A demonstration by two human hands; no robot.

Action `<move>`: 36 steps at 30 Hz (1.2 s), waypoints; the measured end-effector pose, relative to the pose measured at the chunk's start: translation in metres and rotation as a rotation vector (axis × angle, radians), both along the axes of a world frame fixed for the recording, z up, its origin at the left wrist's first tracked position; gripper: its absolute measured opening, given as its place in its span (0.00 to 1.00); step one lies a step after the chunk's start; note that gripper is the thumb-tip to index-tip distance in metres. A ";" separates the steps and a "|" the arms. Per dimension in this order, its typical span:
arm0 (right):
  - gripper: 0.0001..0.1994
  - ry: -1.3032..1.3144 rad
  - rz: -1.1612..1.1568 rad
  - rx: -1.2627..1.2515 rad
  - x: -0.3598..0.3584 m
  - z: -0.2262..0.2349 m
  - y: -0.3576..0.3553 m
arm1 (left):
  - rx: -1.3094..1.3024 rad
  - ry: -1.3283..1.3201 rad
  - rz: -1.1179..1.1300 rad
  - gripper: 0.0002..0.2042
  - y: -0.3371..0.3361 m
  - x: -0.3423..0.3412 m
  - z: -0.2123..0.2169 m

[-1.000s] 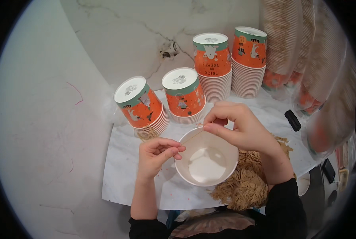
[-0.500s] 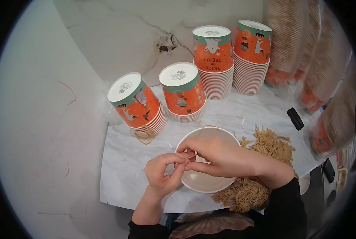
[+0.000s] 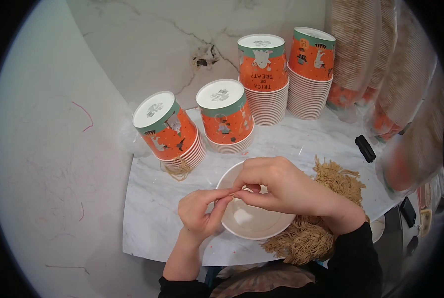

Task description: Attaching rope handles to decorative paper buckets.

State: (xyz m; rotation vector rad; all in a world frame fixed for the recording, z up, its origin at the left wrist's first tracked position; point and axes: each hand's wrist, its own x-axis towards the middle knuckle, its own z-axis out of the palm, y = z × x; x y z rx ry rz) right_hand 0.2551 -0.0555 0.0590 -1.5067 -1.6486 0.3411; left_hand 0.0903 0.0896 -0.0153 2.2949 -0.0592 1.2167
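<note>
Both hands meet over the left rim of a white-lined paper bucket (image 3: 256, 224) that stands mouth up at the table's front. My left hand (image 3: 200, 210) is closed in a pinch, thumb against forefinger, at the bucket's left edge. Reaching over the mouth, my right hand (image 3: 281, 185) pinches at the same spot, fingertips touching the left ones. A small bit of tan cord seems to be between them, mostly hidden by the fingers. Beside my right forearm lies a large heap of tan cords (image 3: 304, 241), partly under the arm.
Upside-down orange and green paper buckets stand in stacks behind, one front left (image 3: 170, 131) with tan cord loops (image 3: 181, 171) at its base. Bagged bucket stacks (image 3: 353, 44) crowd the right. A black clip-like object (image 3: 365, 148) lies on the marbled table (image 3: 152, 213).
My right hand has rotated, its knuckles rising and its fingertips drawing closer to the left ones. The left hand stays pinched near the rim. The whole view has shifted slightly.
</note>
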 end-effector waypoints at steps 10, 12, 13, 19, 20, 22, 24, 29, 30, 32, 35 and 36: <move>0.06 -0.101 -0.366 0.002 0.023 -0.005 0.000 | 0.083 0.568 -0.439 0.14 0.007 -0.010 0.044; 0.06 -0.094 -0.421 0.085 0.029 0.005 -0.002 | 0.088 0.555 -0.422 0.12 0.006 -0.008 0.039; 0.05 -0.086 -0.477 0.164 0.032 0.008 -0.003 | 0.090 0.542 -0.408 0.11 0.004 -0.007 0.035; 0.04 -0.053 -0.594 0.686 0.044 0.023 -0.025 | 0.076 0.421 -0.344 0.10 0.002 -0.003 0.021; 0.05 -0.038 -0.595 0.769 0.036 0.028 -0.030 | 0.069 0.415 -0.339 0.10 0.002 -0.003 0.020; 0.06 -0.106 -0.511 0.982 0.034 0.029 -0.033 | -0.012 0.249 -0.201 0.10 0.004 0.001 0.016; 0.08 -0.237 -0.386 1.045 0.033 0.027 -0.041 | -0.107 0.182 -0.136 0.08 0.006 0.005 0.012; 0.12 -0.574 -0.131 0.569 0.011 0.036 -0.031 | -0.551 0.165 -0.121 0.06 0.007 -0.001 0.006; 0.12 -0.565 -0.104 0.524 0.007 0.031 -0.023 | -0.658 0.189 -0.176 0.09 0.007 -0.003 0.006; 0.11 -0.573 -0.090 0.454 0.000 0.012 -0.006 | -0.753 0.193 -0.210 0.10 0.006 -0.003 0.008; 0.14 -0.564 -0.092 0.399 -0.003 -0.005 0.007 | -0.924 0.177 -0.320 0.12 0.006 0.001 0.002; 0.14 -0.565 -0.086 0.397 -0.004 -0.009 0.011 | -0.998 0.153 -0.399 0.14 0.006 0.003 -0.001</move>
